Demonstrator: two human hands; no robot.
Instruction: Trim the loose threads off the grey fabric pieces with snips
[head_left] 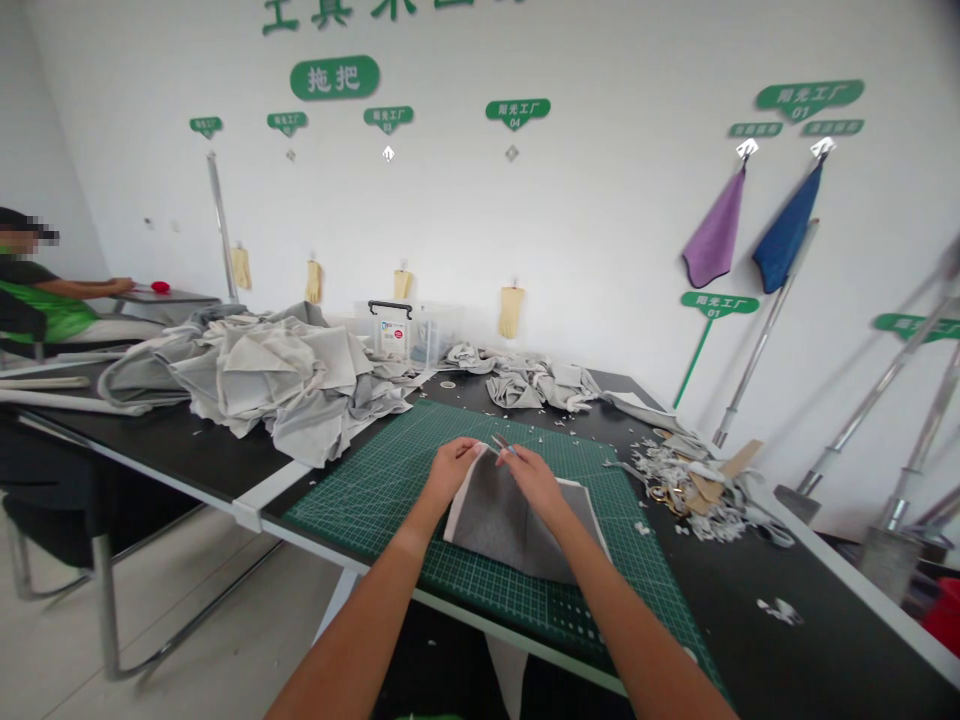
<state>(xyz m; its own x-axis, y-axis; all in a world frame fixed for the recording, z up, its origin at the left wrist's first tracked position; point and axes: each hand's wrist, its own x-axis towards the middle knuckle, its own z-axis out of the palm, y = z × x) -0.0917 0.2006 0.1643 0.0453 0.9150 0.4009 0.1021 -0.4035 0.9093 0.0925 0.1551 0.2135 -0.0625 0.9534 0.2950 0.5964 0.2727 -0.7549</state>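
Note:
A grey cloth piece (491,515) with pale edges lies over the green cutting mat (360,470), its far corner lifted a little. My left hand (454,468) pinches that raised corner between thumb and fingers. Just to the right, my right hand (527,475) is closed around small scissors (500,441), whose metal tips point up and left near the cloth edge. The scissors' handles are mostly hidden in the fingers. Whether the blades touch the cloth, I cannot tell.
A large heap of grey cloth (277,365) covers the table's left side, with a clear plastic box (431,335) behind it. More cloth (544,382) lies at the back. Scraps (705,490) are piled at right. A seated person (52,290) is far left.

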